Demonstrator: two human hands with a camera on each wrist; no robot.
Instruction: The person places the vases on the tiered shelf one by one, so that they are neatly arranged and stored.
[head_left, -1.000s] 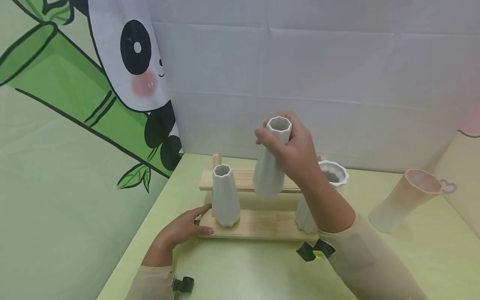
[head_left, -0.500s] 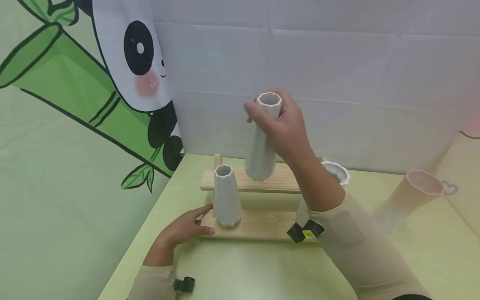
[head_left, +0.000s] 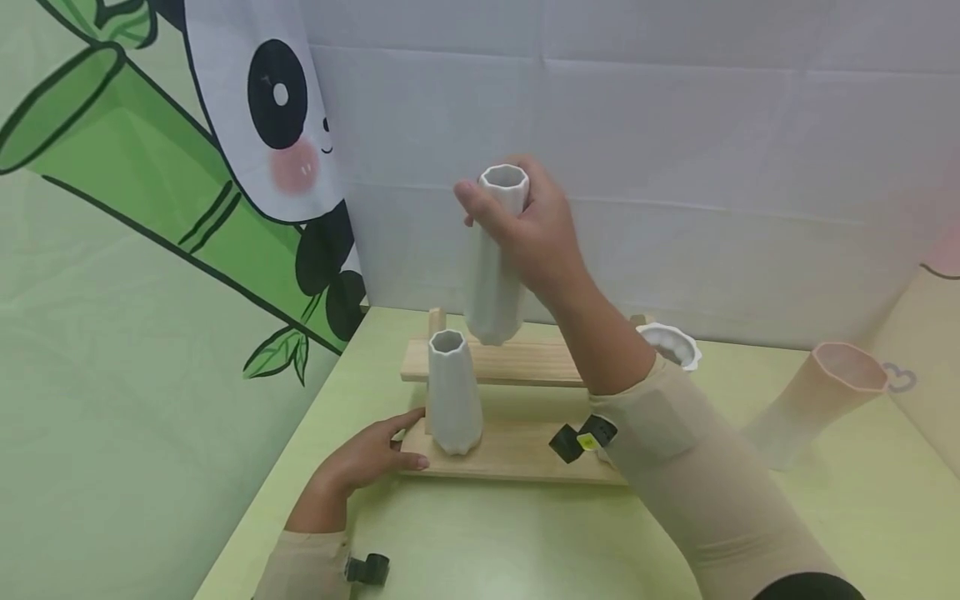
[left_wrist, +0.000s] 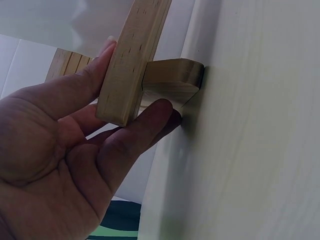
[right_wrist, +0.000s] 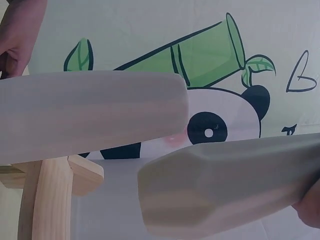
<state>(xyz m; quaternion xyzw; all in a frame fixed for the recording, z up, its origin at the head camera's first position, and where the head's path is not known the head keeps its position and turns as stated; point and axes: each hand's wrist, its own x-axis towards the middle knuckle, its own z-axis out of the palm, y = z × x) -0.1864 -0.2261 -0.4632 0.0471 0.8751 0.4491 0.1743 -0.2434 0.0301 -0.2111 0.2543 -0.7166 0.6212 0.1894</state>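
My right hand (head_left: 536,242) grips a white faceted vase (head_left: 493,292) near its neck, with the thumb across the front. That vase hangs in the air above the upper board (head_left: 525,364) of a two-tier wooden rack. On the rack's lower board (head_left: 517,450) a similar white vase (head_left: 454,400) stands upright at the left. My left hand (head_left: 367,457) holds the left end of that lower board; in the left wrist view the thumb lies on top of the wooden board (left_wrist: 131,65) and the fingers are beneath it. The right wrist view has the held vase (right_wrist: 215,190) beside the standing vase (right_wrist: 90,112).
A white vase with a scalloped rim (head_left: 678,342) stands at the rack's right end, mostly hidden by my right forearm. Farther right is a pink-and-white vase (head_left: 821,396) on the pale table (head_left: 465,542). A white cloth wall (head_left: 675,167) rises behind the rack.
My right hand has lifted the vase and moved it left, from in front of the upper board to above it. The left hand and the rack have stayed in place.
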